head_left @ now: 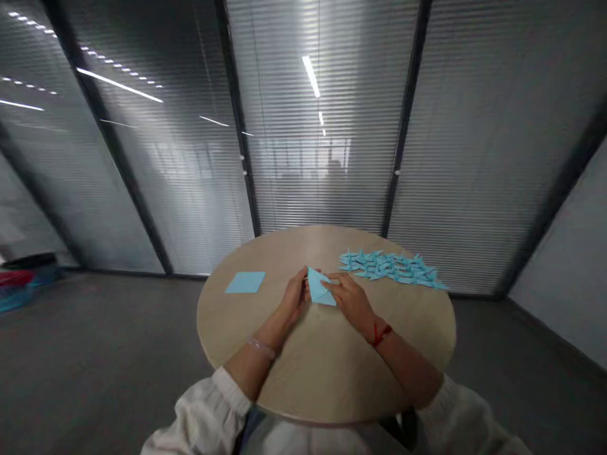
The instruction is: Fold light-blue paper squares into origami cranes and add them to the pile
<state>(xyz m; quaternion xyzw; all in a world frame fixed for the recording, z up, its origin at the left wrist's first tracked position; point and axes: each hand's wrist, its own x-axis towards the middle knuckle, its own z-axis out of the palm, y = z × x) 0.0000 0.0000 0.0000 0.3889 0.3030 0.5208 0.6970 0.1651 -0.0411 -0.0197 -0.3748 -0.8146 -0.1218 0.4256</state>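
Note:
A light blue sheet of paper, partly folded, stands between my hands at the middle of the round wooden table. My left hand pinches its left edge. My right hand holds its right side, fingers pressed on the fold. My right wrist wears a red string, my left a pale band.
A flat stack of blue square paper lies to the left. Several folded blue paper pieces are spread at the table's back right. Glass walls with blinds stand behind; colourful objects sit on the floor at far left.

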